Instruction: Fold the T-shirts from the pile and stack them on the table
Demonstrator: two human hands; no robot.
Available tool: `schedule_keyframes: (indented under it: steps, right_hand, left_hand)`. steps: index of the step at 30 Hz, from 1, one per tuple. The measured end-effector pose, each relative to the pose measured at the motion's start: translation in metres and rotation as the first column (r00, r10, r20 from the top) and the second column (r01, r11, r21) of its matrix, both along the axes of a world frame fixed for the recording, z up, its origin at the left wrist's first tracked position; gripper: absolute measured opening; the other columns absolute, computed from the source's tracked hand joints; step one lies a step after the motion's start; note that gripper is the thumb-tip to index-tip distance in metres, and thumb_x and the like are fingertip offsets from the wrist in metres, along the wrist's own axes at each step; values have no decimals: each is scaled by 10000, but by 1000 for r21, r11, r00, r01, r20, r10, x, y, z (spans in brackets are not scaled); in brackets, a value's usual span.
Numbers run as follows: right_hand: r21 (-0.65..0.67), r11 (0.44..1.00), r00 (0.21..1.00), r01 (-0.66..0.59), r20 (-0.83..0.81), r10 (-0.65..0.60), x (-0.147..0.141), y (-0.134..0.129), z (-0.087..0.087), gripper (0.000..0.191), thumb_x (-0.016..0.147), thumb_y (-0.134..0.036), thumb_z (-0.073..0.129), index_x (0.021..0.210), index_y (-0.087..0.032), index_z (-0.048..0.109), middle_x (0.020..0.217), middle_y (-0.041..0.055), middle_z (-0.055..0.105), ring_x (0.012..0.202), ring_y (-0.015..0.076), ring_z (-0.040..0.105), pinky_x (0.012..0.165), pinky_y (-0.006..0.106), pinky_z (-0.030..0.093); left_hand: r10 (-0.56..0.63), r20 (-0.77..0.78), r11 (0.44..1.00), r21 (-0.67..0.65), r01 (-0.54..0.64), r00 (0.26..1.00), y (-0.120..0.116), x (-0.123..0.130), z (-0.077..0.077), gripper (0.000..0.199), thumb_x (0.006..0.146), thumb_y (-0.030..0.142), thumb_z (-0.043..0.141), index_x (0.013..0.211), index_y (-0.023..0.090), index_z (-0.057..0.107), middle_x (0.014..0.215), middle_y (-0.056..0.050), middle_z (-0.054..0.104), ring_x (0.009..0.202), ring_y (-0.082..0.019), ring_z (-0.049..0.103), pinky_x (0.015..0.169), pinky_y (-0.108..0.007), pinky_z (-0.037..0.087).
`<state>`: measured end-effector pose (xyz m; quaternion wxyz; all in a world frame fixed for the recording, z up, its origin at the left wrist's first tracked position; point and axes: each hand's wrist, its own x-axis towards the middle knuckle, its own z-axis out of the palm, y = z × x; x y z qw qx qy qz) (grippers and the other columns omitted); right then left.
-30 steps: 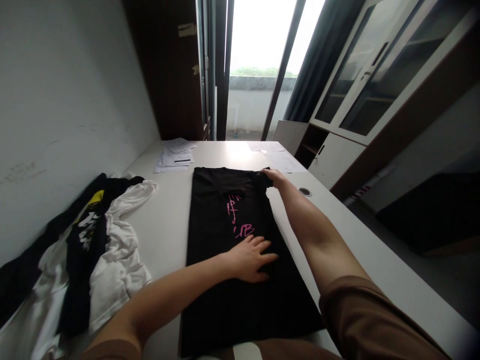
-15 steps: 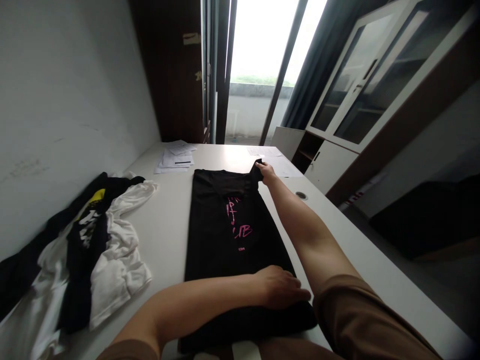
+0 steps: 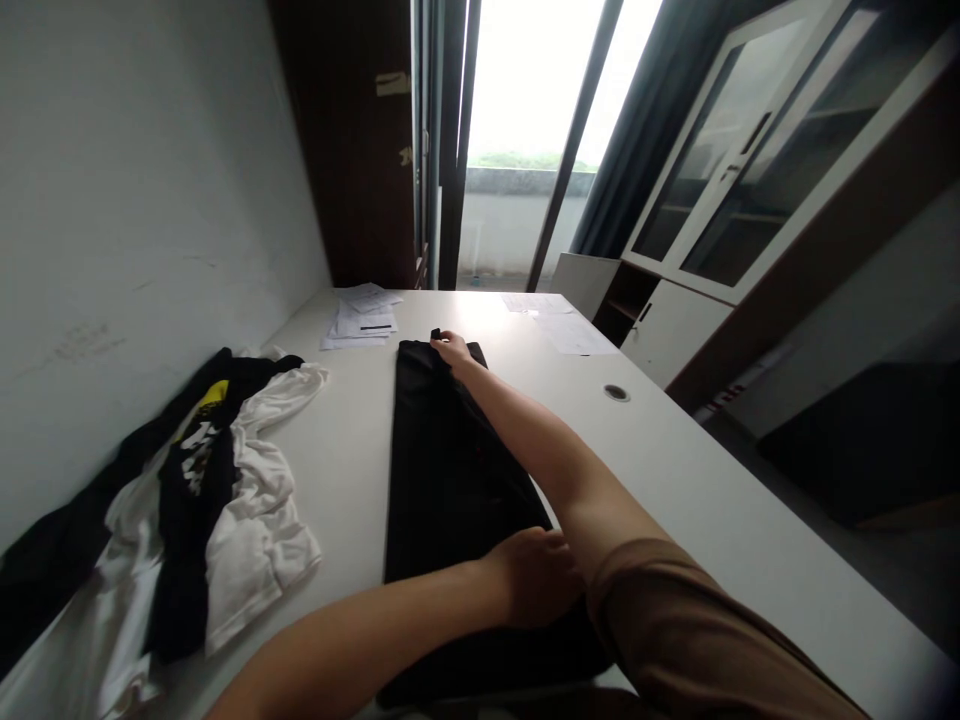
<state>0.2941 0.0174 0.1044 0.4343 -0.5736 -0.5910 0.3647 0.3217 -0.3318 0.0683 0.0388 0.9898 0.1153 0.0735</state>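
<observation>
A black shirt (image 3: 442, 470) lies on the white table as a long narrow shape, its right side folded over and its pink print nearly all covered. My right hand (image 3: 452, 348) pinches a bit of the black fabric at the far edge, near the shirt's far left corner. Close to my body, my left hand (image 3: 538, 577) rests on the near right part of the shirt, its fingers curled at the fold and partly hidden beside my right sleeve. What the left fingers grip cannot be made out.
Crumpled black and white clothes (image 3: 259, 500) lie along the left wall. Papers (image 3: 364, 318) sit at the table's far left, and more sheets (image 3: 562, 325) at the far right. A round grommet (image 3: 616, 393) is right of the shirt. Cabinets (image 3: 679, 320) stand beyond.
My right hand has moved left with the shirt's far right edge, folding that side over the print. My left hand has shifted slightly left, and the shirt is now narrower.
</observation>
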Motion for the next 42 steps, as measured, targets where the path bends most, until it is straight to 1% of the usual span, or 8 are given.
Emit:
schedule_keyframes:
  steps: [7, 12, 16, 21, 28, 31, 35, 42]
  right_hand:
    - [8, 1000, 996, 27, 82, -27, -42, -1, -27, 170, 823, -371, 680, 896, -231, 617, 872, 3, 670, 833, 184, 602, 757, 271, 480]
    - [-16, 997, 990, 71, 123, -68, -57, 11, -41, 181, 823, -376, 676, 894, -229, 599, 920, 7, 673, 865, 173, 606, 792, 261, 470]
    - [-28, 997, 987, 69, 147, -64, -71, 14, -53, 180, 839, -375, 662, 932, -227, 621, 988, 17, 689, 897, 171, 618, 832, 269, 472]
    - [-14, 1000, 970, -24, 241, 27, -89, -1, -66, 36, 824, -248, 642, 860, -250, 642, 935, 11, 702, 901, 191, 629, 841, 280, 471]
    - [161, 986, 973, 31, 223, -67, -100, -19, -58, 130, 903, -228, 535, 956, -270, 647, 948, 11, 708, 909, 198, 638, 842, 279, 462]
    - [107, 994, 971, -10, 239, -16, -98, -23, -54, 125, 896, -223, 545, 940, -265, 654, 956, 17, 712, 917, 201, 638, 845, 279, 460]
    - [107, 994, 979, 11, 199, -32, -94, -28, -50, 175, 934, -250, 498, 990, -256, 663, 990, 30, 715, 930, 198, 639, 871, 276, 454]
    - [242, 960, 982, 137, 91, -163, -91, -26, -28, 209, 977, -279, 443, 1057, -234, 631, 1044, 48, 717, 977, 188, 638, 932, 259, 449]
  left_hand:
    - [149, -16, 987, -57, -149, 989, -22, -86, 14, 189, 976, 330, 616, 1129, 219, 627, 1071, -63, 665, 941, -228, 619, 746, -365, 465]
    - [223, -102, 959, -154, -237, 969, -27, -115, 30, 367, 849, 380, 735, 1138, 193, 609, 1067, -63, 708, 943, -245, 658, 795, -387, 466]
    - [178, -98, 950, -241, -197, 979, -28, -124, 32, 474, 817, 424, 746, 1207, 196, 602, 961, -36, 742, 858, -253, 701, 775, -396, 466]
    - [27, -38, 974, -222, -35, 999, -29, -130, 27, 244, 824, 377, 737, 1008, 233, 667, 902, -2, 743, 858, -235, 700, 737, -396, 451]
    - [-30, 18, 974, -223, 33, 999, -25, -138, 47, 187, 819, 382, 727, 944, 244, 704, 902, -16, 722, 936, -251, 647, 772, -417, 457]
    - [-35, 37, 963, -267, 44, 999, -22, -140, 50, 202, 772, 380, 760, 908, 241, 706, 953, -34, 712, 950, -256, 638, 770, -400, 481]
    - [-115, 38, 931, -344, 121, 993, -23, -138, 36, 149, 774, 335, 744, 842, 233, 659, 829, -10, 702, 804, -220, 653, 670, -353, 496]
    - [25, 12, 944, -329, -19, 1000, -27, -129, 13, 149, 826, 343, 708, 918, 230, 675, 851, -15, 722, 828, -232, 698, 639, -333, 504]
